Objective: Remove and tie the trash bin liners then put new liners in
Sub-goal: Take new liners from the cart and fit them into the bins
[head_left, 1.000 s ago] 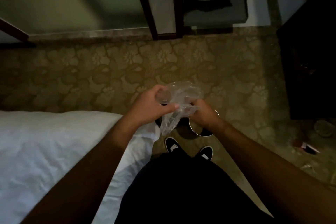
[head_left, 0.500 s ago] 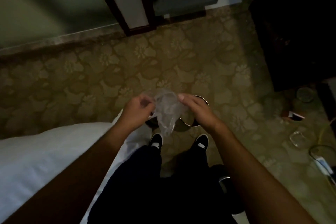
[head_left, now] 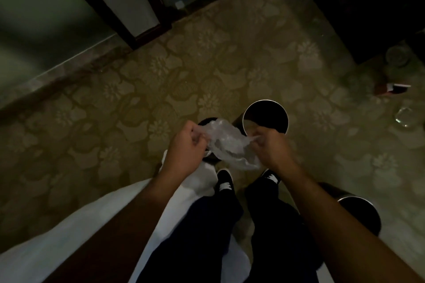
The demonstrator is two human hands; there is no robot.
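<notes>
Stretching clear liner (head_left: 227, 145) between left hand (head_left: 184, 145) and right hand (head_left: 271, 147), each pinching an edge; spread wider than 0.5 s ago. Held above shoes (head_left: 225, 181), near side of steel bin (head_left: 269, 111), rim now fully exposed. Floral carpet (head_left: 161, 89), white bed corner (head_left: 69, 236) lower left.

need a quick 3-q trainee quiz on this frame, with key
1. True or false: the clear liner lies on the carpet.
2. How many hands hold it? A none, B one, C two.
3. Does the shiny-rimmed bin show a liner on its visible rim?
Key: 1 false, it is held above the carpet. 2 C: left hand and right hand both pinch it. 3 no.
</notes>
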